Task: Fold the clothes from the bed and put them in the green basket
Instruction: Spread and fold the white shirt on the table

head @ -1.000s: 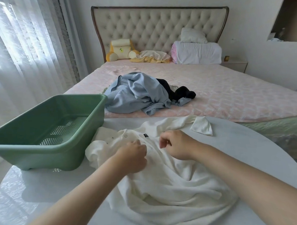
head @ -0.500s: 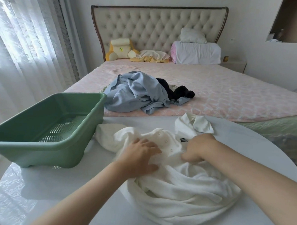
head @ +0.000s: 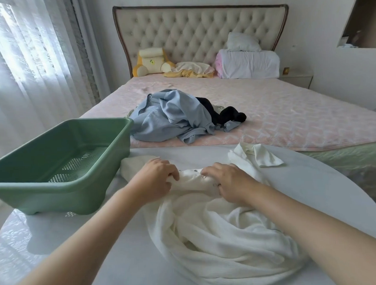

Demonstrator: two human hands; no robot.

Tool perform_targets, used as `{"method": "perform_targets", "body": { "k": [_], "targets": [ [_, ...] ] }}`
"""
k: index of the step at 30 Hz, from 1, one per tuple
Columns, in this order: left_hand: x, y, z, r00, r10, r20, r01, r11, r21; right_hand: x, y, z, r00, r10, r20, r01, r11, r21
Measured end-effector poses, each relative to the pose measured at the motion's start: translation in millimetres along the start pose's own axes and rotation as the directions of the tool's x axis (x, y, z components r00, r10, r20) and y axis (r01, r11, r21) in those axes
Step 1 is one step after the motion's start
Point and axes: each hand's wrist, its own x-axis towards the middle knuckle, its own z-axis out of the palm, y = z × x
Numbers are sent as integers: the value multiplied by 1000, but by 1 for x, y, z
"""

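Head view: a white garment lies crumpled on the round white bench, with its collar end toward the bed. The left hand and right hand are close together at the buttoned front edge. The fingers of both hands are curled into the fabric and gripping it. The green basket stands on the bench to the left, just beside the garment; contact between them cannot be confirmed. On the bed, a light blue garment lies heaped, with a black garment against its right side.
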Motion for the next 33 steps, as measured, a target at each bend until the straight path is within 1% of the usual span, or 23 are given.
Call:
{"method": "perform_targets", "body": {
  "k": [2, 3, 4, 6, 7, 8, 9, 10, 11, 12, 13, 14, 16, 17, 19, 21, 24, 26, 28, 29, 30, 31, 33],
  "targets": [
    [-7, -4, -13, 994, -42, 105, 52, 994, -95, 2, -4, -6, 998, -50, -41, 51, 998, 26],
    [-10, -4, -18, 977, -77, 197, 99, 989, -107, 2, -8, -9, 999, -49, -13, 50, 997, 52],
    [-13, -3, -20, 939, -128, 320, 173, 978, -117, 1, -14, -15, 998, -29, 53, 24, 995, 95],
    [-17, 3, -25, 800, -213, 561, 378, 905, -195, -1, -27, -24, 966, 13, 259, -79, 966, 248],
    [-17, 6, -24, 752, -230, 618, 451, 863, -228, 0, -32, -26, 945, 22, 326, -128, 943, 307],
    [-14, 7, -20, 767, -243, 594, 443, 870, -216, 4, -36, -27, 940, 43, 339, -154, 939, 308],
    [-11, 5, -17, 834, -258, 487, 369, 918, -147, 8, -39, -27, 945, 74, 317, -170, 943, 286],
    [-9, 4, -14, 917, -242, 317, 271, 961, -52, 15, -41, -25, 960, 96, 264, -163, 957, 242],
    [-7, 1, -9, 968, -199, 154, 201, 980, 4, 22, -44, -22, 972, 117, 202, -159, 966, 204],
    [-5, -2, -3, 984, -164, 70, 164, 986, 9, 30, -45, -18, 983, 125, 136, -150, 970, 191],
    [-4, -5, 1, 983, -166, 83, 164, 986, 27, 38, -48, -13, 986, 133, 95, -151, 964, 220],
    [-4, -8, 6, 964, -204, 170, 199, 979, 49, 45, -49, -9, 985, 146, 97, -166, 951, 261],
    [-3, -12, 16, 888, -310, 339, 301, 950, 79, 56, -53, -5, 965, 168, 201, -225, 924, 308],
    [-2, -14, 19, 871, -322, 370, 326, 944, 52, 60, -53, -1, 951, 167, 261, -246, 918, 310],
    [0, -23, 22, 896, -293, 333, 315, 949, -13, 64, -53, 5, 937, 117, 330, -224, 925, 307],
    [-1, -30, 20, 916, -263, 303, 296, 953, -68, 64, -48, 6, 958, 126, 260, -211, 918, 334],
    [0, -31, 15, 945, -231, 233, 256, 963, -84, 63, -36, -1, 971, 237, -15, -209, 886, 414],
    [2, -32, 8, 977, -202, 72, 204, 979, -27, 63, -24, -9, 916, 329, -232, -200, 872, 447],
    [5, -36, 2, 978, -208, -13, 208, 978, 32, 61, -11, -19, 805, 426, -413, -180, 839, 514],
    [6, -39, 0, 967, -255, 15, 253, 964, 77, 58, -4, -25, 756, 460, -466, -177, 828, 532],
    [6, -40, -4, 941, -326, 94, 311, 939, 144, 54, 1, -30, 735, 468, -490, -175, 830, 530],
    [5, -38, -8, 886, -405, 227, 352, 905, 240, 49, 5, -34, 755, 443, -483, -168, 843, 511],
    [0, -32, -7, 757, -475, 448, 316, 867, 385, 39, 4, -39, 866, 332, -373, -127, 869, 479]
  ]
}}
